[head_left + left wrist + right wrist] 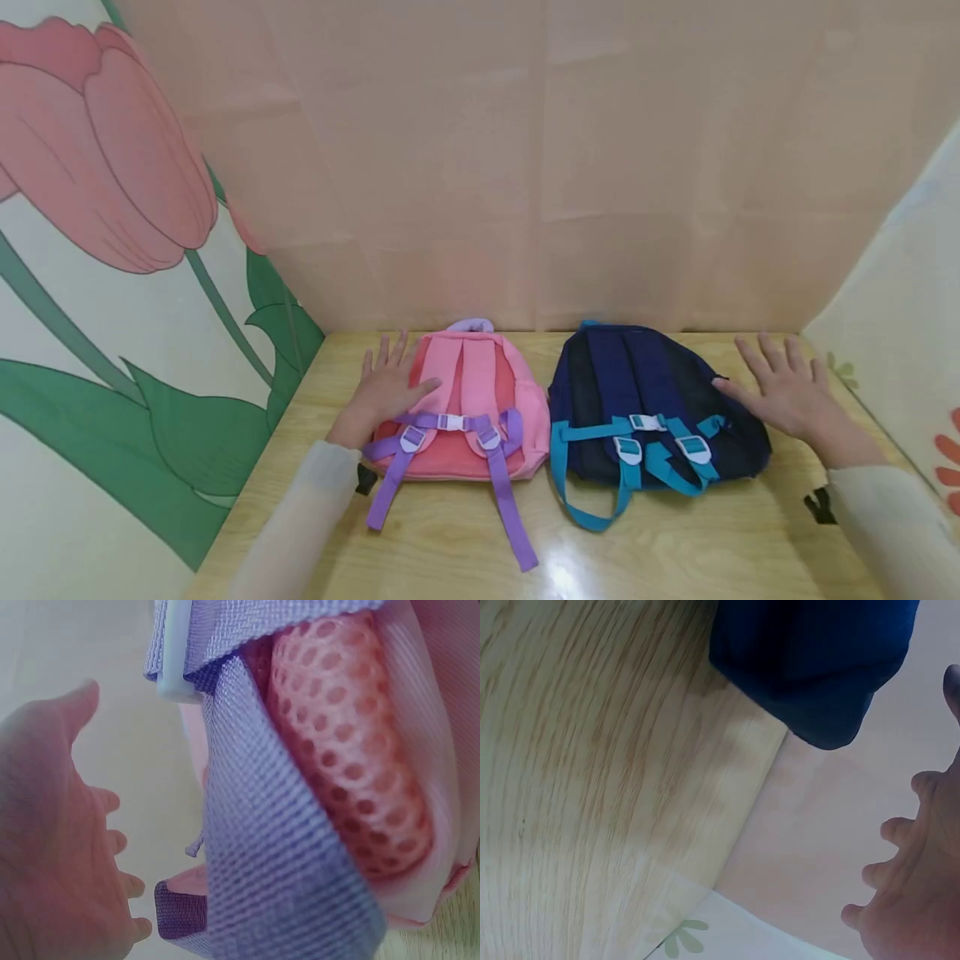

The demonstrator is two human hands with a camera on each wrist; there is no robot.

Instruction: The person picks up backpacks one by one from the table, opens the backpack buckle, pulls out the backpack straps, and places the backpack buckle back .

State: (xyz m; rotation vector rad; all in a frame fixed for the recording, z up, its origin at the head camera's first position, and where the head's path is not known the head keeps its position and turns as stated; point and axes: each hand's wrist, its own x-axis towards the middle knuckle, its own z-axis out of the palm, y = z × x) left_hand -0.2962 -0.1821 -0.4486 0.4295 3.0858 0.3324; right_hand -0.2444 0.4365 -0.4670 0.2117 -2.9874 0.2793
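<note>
A pink backpack [517,379] with purple straps lies on the table, its strap side up. Beside it on the right is a navy backpack [592,367] with teal straps and white buckles. My left hand [382,392], fingers spread, overlaps the pink backpack's left edge in the head view. The left wrist view shows that hand [60,840] apart from a purple strap [277,825] and the pink mesh padding [345,742]. My right hand [791,396] is spread at the navy backpack's right side, holding nothing. A navy corner [810,667] shows in the right wrist view.
The wooden table [637,558] ends at a plain peach backdrop [540,167]. A panel with a large pink tulip [135,158] stands on the left, and a pale panel [900,317] with small flowers on the right.
</note>
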